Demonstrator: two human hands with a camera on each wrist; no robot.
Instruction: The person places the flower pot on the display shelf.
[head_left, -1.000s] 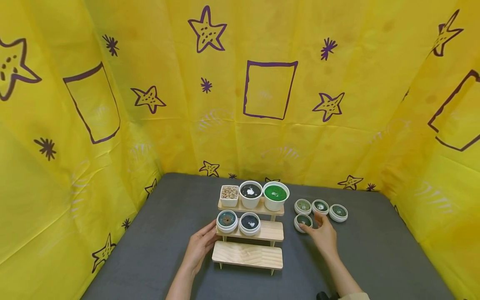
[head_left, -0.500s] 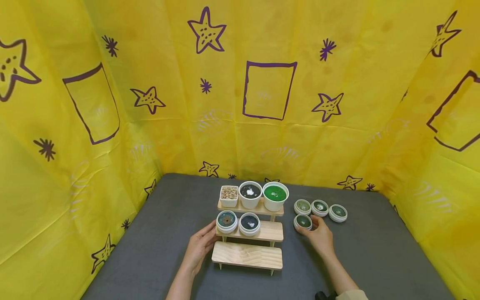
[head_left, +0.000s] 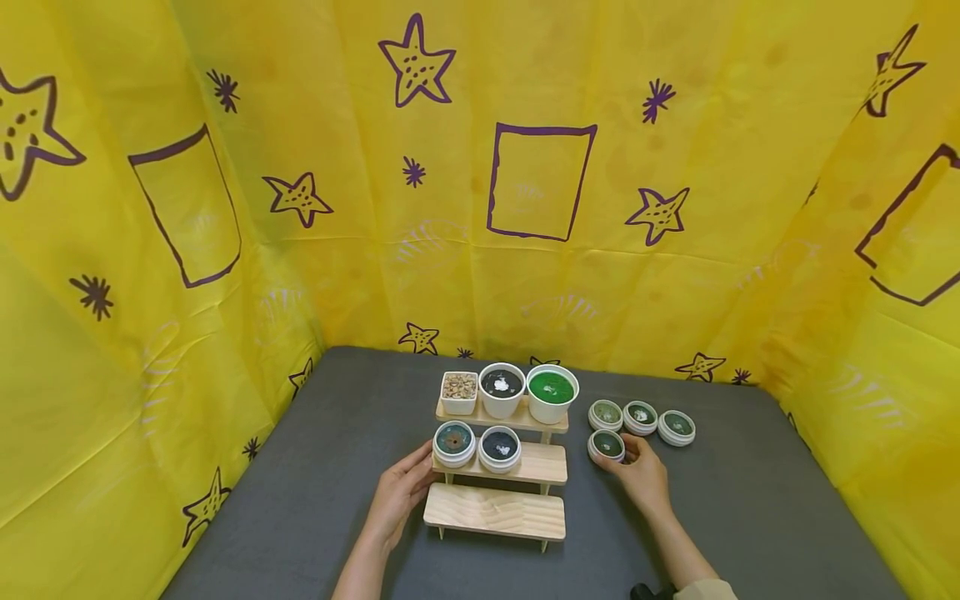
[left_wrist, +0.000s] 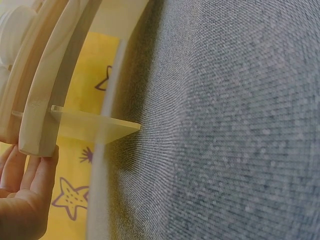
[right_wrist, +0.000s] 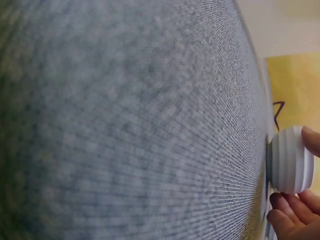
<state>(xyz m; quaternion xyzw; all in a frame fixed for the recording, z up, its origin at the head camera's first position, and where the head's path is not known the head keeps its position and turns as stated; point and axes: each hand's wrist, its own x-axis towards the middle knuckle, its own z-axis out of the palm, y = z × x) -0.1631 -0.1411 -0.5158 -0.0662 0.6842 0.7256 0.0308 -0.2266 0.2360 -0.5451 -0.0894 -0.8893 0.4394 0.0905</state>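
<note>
At the right of the wooden three-step stand (head_left: 495, 510) in the head view, my right hand (head_left: 642, 477) pinches a small white pot (head_left: 606, 447) with dark green contents. The right wrist view shows the ribbed white pot (right_wrist: 291, 161) between my thumb and fingers, low over the grey tabletop. At the stand's left side, my left hand (head_left: 399, 495) touches the middle step's end with straight fingers. Up close, the left wrist view has these fingers (left_wrist: 42, 175) against the board end (left_wrist: 37, 142). Two small pots, one teal inside (head_left: 453, 440) and one dark (head_left: 500, 447), sit on the middle step.
The top step bears a square tub of nut-like bits (head_left: 459, 392), a dark-filled tub (head_left: 502, 388) and a bright green one (head_left: 552, 392). Three more small pots stand behind the right hand, the middle one (head_left: 640, 416) included. Yellow patterned curtains (head_left: 450, 275) enclose the grey table (head_left: 315, 467).
My right hand's thumb and fingers have come down from the pot's rim to its side and taken hold of it. The left hand and the stand have stayed in place.
</note>
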